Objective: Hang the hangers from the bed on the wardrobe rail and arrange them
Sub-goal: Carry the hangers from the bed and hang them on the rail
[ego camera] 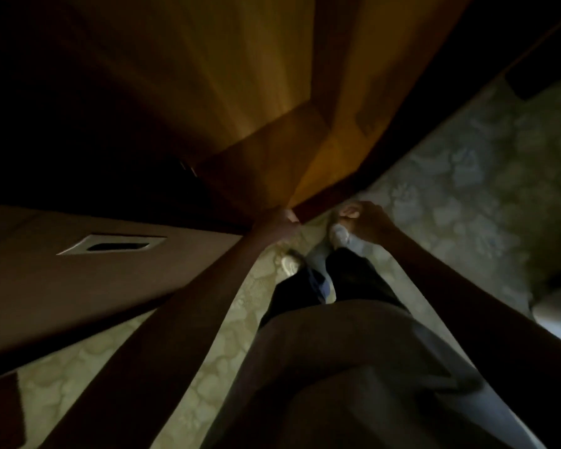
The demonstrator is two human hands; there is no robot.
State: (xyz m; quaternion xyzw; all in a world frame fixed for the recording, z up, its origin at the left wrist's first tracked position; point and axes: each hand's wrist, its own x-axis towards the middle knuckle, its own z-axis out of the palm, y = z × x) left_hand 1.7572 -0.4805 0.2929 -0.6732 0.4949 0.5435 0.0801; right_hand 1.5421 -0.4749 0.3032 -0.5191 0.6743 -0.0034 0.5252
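Note:
I look steeply down in dim light at the foot of the wardrobe (240,92), whose orange-brown wooden panels fill the top of the view. My left hand (284,222) reaches forward and its fingers hold the lower edge of a wardrobe door (324,163). My right hand (366,222) hovers just to the right, over the floor, with the fingers curled in and nothing visible in them. No hanger, rail or bed surface shows in this view.
A brown door panel with a recessed metal handle (110,246) lies across the left. The patterned pale floor (467,189) spreads to the right and below. My legs in dark trousers and my light shoes (339,236) stand beneath the hands. A pale object (557,312) sits at the right edge.

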